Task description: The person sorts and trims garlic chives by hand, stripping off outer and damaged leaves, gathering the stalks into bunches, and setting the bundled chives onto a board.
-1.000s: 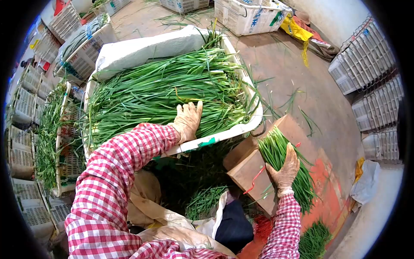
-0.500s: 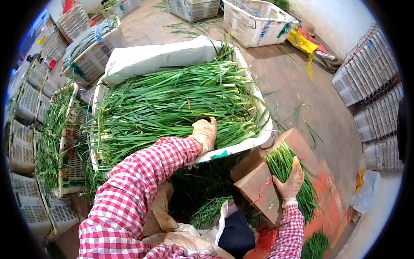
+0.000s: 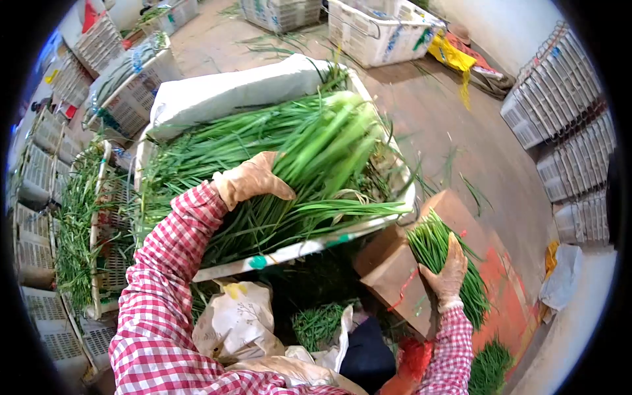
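My gloved left hand (image 3: pixel 253 182) is in the large white crate (image 3: pixel 303 251), closed around a thick bunch of garlic chives (image 3: pixel 329 141). The bunch is lifted at its pale stem ends, which point up and right and are blurred. More loose garlic chives (image 3: pixel 197 158) lie under and beside it. On the right, my gloved right hand (image 3: pixel 449 271) grips a smaller bunch of garlic chives (image 3: pixel 428 237) against a brown block (image 3: pixel 401 289) on a board. Pale cut ends of that bunch face away from me; its green leaves run beneath my hand.
A rolled white cover (image 3: pixel 237 92) lies along the crate's far edge. Another crate with loose leaves (image 3: pixel 79 230) stands at left. Stacked white crates (image 3: pixel 553 85) line the right wall. More chives (image 3: pixel 490 368) lie at lower right, and scraps litter the floor.
My left hand has moved left from the crate's near edge and now lifts a bunch of chives, exposing the layer beneath. My right hand stays on its bunch. The view has shifted slightly.
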### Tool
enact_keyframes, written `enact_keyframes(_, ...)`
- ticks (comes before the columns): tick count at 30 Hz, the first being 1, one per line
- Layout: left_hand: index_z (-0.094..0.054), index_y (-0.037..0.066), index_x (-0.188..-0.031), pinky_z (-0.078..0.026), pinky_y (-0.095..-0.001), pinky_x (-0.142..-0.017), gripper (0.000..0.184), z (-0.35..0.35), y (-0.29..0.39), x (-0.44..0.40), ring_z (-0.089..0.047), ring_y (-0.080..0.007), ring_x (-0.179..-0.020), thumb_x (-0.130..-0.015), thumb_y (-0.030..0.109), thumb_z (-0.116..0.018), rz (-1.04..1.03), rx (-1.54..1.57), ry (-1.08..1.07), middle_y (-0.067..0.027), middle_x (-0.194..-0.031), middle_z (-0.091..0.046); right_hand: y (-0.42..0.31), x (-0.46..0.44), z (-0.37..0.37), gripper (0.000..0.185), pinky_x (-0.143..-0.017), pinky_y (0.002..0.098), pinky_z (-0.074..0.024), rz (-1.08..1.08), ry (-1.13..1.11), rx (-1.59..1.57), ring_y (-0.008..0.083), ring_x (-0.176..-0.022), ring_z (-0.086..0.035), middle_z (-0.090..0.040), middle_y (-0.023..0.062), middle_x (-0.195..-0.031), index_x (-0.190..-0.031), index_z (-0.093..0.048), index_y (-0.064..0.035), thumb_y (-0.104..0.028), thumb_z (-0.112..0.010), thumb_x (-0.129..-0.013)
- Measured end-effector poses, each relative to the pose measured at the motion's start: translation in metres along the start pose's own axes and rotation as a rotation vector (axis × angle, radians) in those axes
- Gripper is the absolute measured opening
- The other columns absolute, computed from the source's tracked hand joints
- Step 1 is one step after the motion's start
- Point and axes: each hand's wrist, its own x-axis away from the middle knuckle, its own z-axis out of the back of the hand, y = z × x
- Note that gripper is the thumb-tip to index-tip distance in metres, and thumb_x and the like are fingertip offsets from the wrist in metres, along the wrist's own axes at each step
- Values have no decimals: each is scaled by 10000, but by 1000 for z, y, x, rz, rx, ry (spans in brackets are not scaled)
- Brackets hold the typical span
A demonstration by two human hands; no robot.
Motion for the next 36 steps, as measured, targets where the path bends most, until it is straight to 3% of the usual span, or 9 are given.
enact_keyframes(4,-595,4,-1135,-534,-282,-854,350,54,-38,8,-632,-224,-955,-785,5,-608,-78,187,-8,-131,-1141,-594,-31,-20,47,1114,-1064,565,-187,-298,-377,180,308,-1352,-239,-212,140,-1482,-1457,-143,-124,-411,-784,-592)
enact_keyframes(7,-614,-32,-1082,-507,-315,-897,276,58,-25,7,-627,-218,-967,-826,64,-581,62,383,61,-141,-1095,-622,-66,-40,76,1018,-1080,494,-224,22,-100,-1,298,-1349,-260,-253,148,-1470,-1451,-162,-88,-368,-750,-669)
enact_keyframes(11,-683,11,-931,-396,-361,-1006,188,61,-30,5,-625,-212,-969,-860,140,-565,83,200,118,-113,-1007,-664,-179,-67,74,993,-1066,418,-287,32,-454,-1187,294,-1338,-284,-243,211,-1462,-1446,-118,-28,-356,-740,-744)
enact_keyframes(14,-673,23,-979,-457,-339,-941,194,65,-43,2,-635,-195,-931,-822,128,-626,-38,267,80,-97,-955,-678,-249,-84,31,1106,-1109,436,-203,25,-425,-1291,304,-1382,-138,-109,236,-1487,-1437,27,-8,-344,-760,-736)
enact_keyframes(19,-527,16,-1188,-544,-261,-762,521,47,-35,-1,-647,-152,-839,-701,18,-711,15,465,147,-81,-980,-654,-303,-140,-12,945,-847,252,-509,-284,-484,-2292,171,-965,-615,-530,151,-1202,-1429,-71,-35,-195,-739,-780)
enact_keyframes(22,-437,29,-1278,-543,-277,-760,696,33,-16,10,-634,-167,-861,-660,-6,-754,50,484,160,-91,-1084,-613,-313,-156,-28,662,-971,275,-393,-68,-351,-1928,123,-1048,-532,-567,36,-1146,-1248,-479,-36,-329,-778,-735)
enact_keyframes(26,-382,56,-1332,-493,-325,-858,781,22,-16,24,-582,-201,-986,-668,69,-793,-154,175,128,-92,-1176,-565,-321,-139,-19,626,-952,287,-401,87,-575,-1937,152,-1046,-532,-580,58,-1139,-1227,-511,-56,-326,-783,-732)
enact_keyframes(30,-493,66,-1220,-456,-411,-829,768,29,51,94,-591,-329,-922,-615,436,-787,11,-974,325,-150,-979,-624,-362,-117,35,529,-886,291,-455,387,-555,-1691,162,-1010,-553,-581,55,-1146,-1166,-551,-41,-228,-782,-727)
enact_keyframes(36,-582,75,-1106,-490,-367,-727,706,55,111,173,-613,-266,-839,-568,471,-811,-274,-1048,668,-99,-945,-631,-427,-107,131,473,-1008,406,-367,877,345,-1214,288,-1110,-531,-559,98,-1209,-1106,-577,-66,-299,-719,-720)
